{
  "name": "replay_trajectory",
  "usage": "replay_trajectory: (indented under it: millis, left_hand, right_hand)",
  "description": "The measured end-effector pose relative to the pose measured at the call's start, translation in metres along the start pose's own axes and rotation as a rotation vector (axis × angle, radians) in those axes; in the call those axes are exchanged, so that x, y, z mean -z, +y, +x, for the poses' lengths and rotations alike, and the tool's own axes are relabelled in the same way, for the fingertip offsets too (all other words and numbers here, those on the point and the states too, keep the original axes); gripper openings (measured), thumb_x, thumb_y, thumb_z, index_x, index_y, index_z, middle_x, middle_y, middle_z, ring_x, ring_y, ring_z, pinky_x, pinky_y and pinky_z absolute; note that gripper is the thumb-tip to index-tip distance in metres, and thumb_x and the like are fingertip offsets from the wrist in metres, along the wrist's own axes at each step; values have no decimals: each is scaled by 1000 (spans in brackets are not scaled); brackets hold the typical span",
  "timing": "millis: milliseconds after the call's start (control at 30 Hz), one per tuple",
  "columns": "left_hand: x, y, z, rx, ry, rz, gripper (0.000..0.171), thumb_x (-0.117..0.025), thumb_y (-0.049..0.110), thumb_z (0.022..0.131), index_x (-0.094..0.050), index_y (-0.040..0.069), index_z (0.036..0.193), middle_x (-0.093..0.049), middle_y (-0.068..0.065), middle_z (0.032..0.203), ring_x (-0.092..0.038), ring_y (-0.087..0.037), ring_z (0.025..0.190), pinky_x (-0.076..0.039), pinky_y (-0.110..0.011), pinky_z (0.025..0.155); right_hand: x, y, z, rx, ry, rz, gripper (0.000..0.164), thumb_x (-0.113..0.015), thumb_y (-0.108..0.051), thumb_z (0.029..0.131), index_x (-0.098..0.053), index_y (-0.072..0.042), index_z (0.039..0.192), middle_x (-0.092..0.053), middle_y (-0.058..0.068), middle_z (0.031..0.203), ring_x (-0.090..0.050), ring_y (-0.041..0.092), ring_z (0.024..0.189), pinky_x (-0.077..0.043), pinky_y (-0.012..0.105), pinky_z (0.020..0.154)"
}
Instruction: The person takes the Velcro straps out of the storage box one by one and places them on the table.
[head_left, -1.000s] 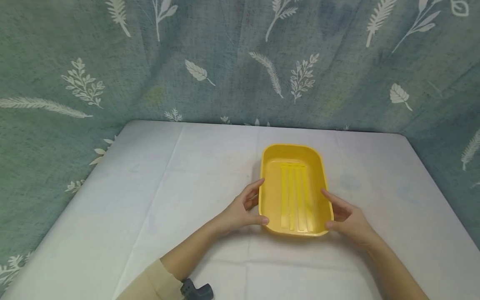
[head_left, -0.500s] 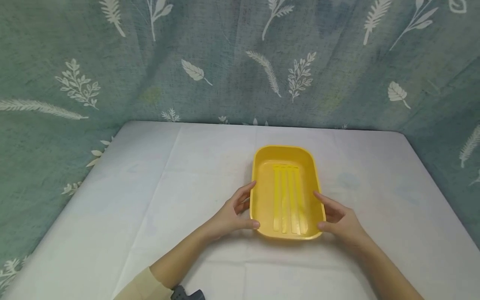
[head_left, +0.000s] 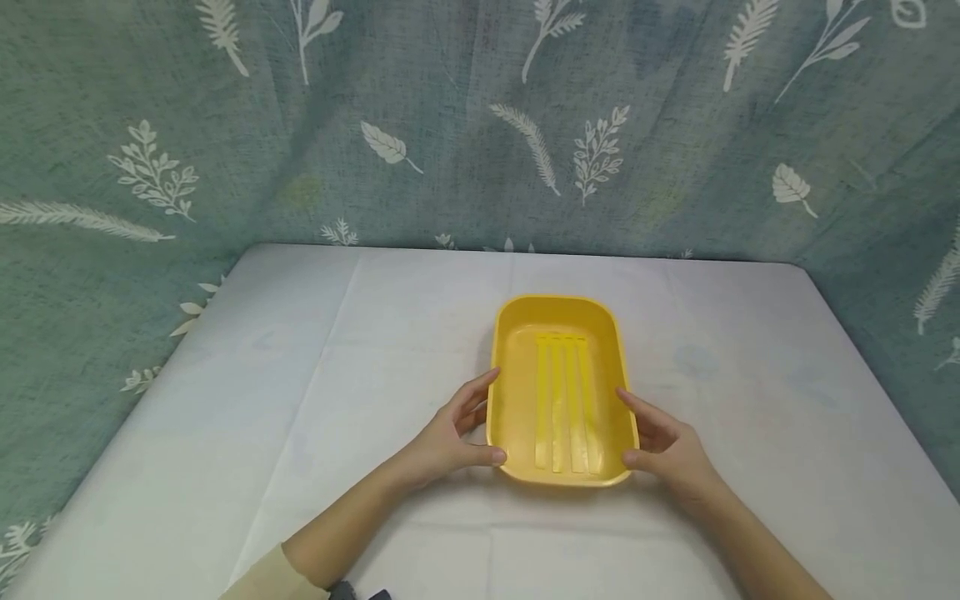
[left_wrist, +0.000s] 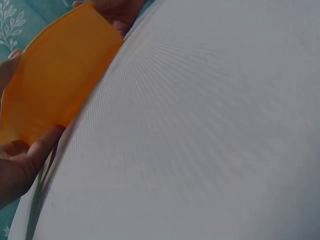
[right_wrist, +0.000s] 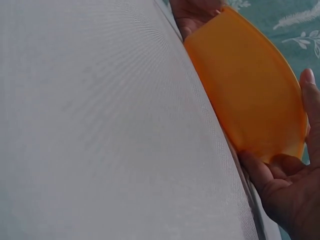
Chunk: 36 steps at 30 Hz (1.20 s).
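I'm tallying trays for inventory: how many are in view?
1: the yellow tray, gripped from both sides by the left hand and right hand. No other tray shows in any view.

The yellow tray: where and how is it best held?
Probably the yellow tray is best gripped by its two long walls, near half, coming from left and right together. It is open-topped and longer than wide, so opposed grips should keep it level; the left hand and right hand hold it there.
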<state>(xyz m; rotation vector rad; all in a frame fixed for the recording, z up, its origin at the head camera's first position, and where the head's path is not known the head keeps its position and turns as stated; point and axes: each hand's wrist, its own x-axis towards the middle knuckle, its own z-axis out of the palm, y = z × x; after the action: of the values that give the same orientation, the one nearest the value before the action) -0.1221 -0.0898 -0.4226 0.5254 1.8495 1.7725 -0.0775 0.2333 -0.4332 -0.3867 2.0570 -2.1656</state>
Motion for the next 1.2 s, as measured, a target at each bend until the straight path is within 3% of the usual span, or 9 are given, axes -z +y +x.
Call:
replay_trajectory:
  millis: [300,467,633,767,967,1200]
  left_hand:
    - [5,1,-4,-9,-6,-4,103,-83,19,72,-18,25,152,-21,-6,156,-34,-33,137,-43,-42,101]
    - [6,2,-5,-11,-10,-9,107,-85,28,68,-18,22,152,-22,-8,155,-34,-33,137,-44,-39,100]
    - [10,9,-4,-13,21,32,100,-85,21,69,-27,15,150,-31,-14,150,-42,-34,132,-49,-37,94]
    - [15,20,0,3,80,102,93,-85,15,69,-34,11,147,-39,-15,145,-48,-33,126,-52,-34,88]
    - [25,42,9,17,153,258,89,-85,20,70,-38,16,145,-46,-11,142,-53,-27,123,-52,-35,89]
    - [35,71,21,45,176,340,87,-86,26,69,-41,20,144,-41,0,147,-51,-22,126,-54,-33,84]
  right_hand:
    - [-2,2,-1,27,-92,70,77,-76,-6,78,-36,-2,144,-56,0,133,-60,15,113,-52,29,86]
    - [-3,4,-2,11,-84,50,79,-77,-8,78,-36,-3,145,-55,2,134,-60,15,113,-52,29,86]
    - [-3,5,-4,-4,-69,26,79,-77,-9,78,-35,-2,145,-52,6,137,-59,14,115,-52,28,87]
    - [-3,4,-3,2,-78,20,79,-76,-8,79,-34,-2,145,-52,7,137,-59,15,115,-51,28,88]
    - [-2,3,-2,26,-100,44,76,-74,-6,80,-35,-3,145,-55,1,133,-60,16,112,-52,28,87]
    - [-1,3,-2,46,-118,64,75,-73,-5,81,-36,-5,145,-53,-2,137,-60,16,113,-52,28,87]
